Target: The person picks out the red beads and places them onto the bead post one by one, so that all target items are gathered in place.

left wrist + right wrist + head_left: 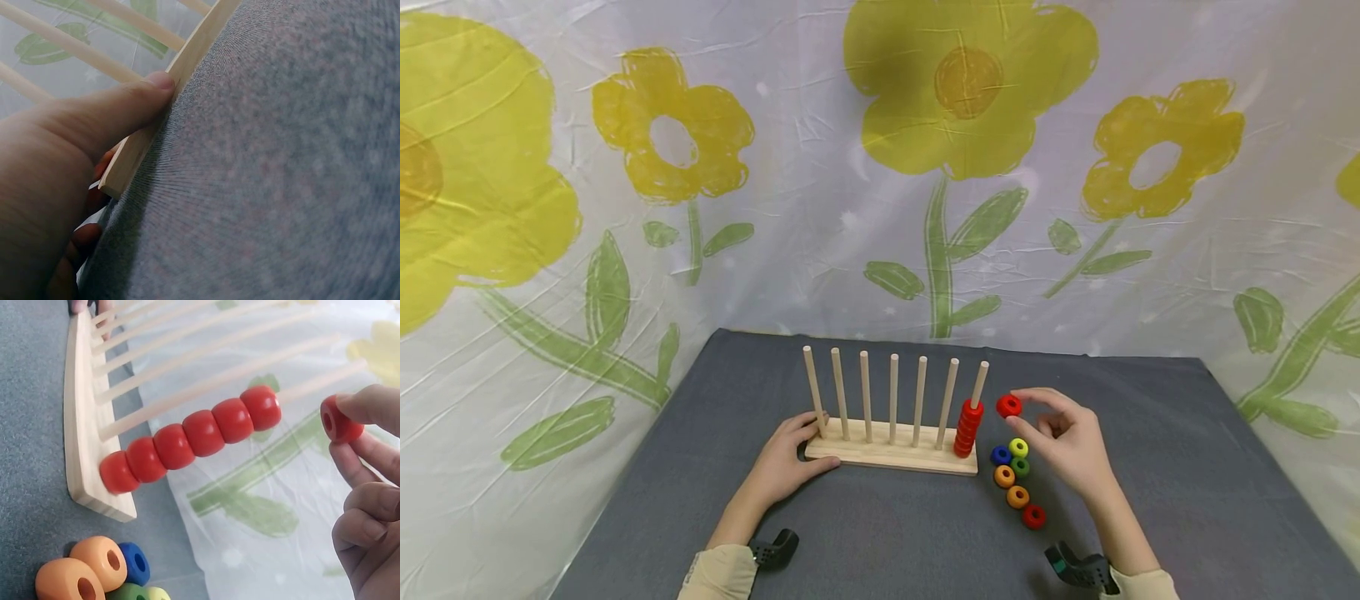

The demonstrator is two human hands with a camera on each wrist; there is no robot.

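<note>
A wooden peg board [887, 454] with a row of upright pegs stands on the table. My left hand [784, 464] grips its left end, thumb along the front edge and fingers around the back. On the rightmost peg sits a stack of several red beads [203, 433], and the peg's upper part sticks out bare above them. My right hand [1067, 442] pinches another red bead [340, 422] between thumb and fingertips. That bead is in the air just right of the rightmost peg, apart from it, and its hole shows in the right wrist view.
Loose beads lie right of the board: a yellow bead [1018, 447], a blue bead [1001, 455], a green bead [1020, 467], two orange beads [1018, 497] and a red bead [1033, 517]. A flowered curtain [805, 250] hangs behind the dark grey table [895, 533].
</note>
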